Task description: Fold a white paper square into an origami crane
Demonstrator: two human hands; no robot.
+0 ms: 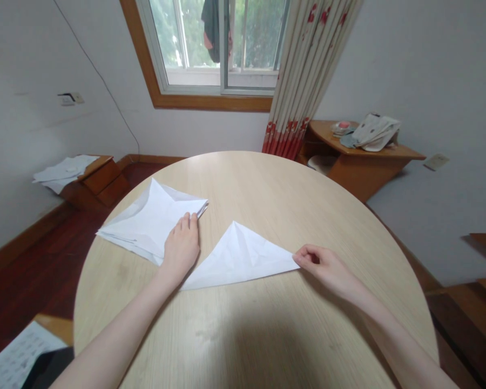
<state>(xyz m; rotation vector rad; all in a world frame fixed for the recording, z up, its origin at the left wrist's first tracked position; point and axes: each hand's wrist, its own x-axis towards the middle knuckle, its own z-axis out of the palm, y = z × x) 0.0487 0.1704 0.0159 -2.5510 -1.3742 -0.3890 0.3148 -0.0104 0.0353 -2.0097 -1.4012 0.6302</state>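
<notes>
A white paper folded into a triangle (pixel 243 255) lies on the round wooden table (pixel 259 183), its peak pointing away from me. My right hand (pixel 318 262) pinches its right corner between thumb and fingers. At the left, a stack of white paper sheets (pixel 154 216) has uneven, slightly lifted edges. My left hand (pixel 182 243) rests on the right part of that stack, fingers stretched forward and lying flat. The left corner of the triangle ends close to my left wrist.
Beyond the table are a window (pixel 222 43) and a long curtain (pixel 308 75). A corner shelf (pixel 360 162) holds a cloth bag (pixel 375 132). Papers (pixel 67 170) lie on a small cabinet (pixel 101 178) at the left. A printed sheet (pixel 20 354) shows at the lower left.
</notes>
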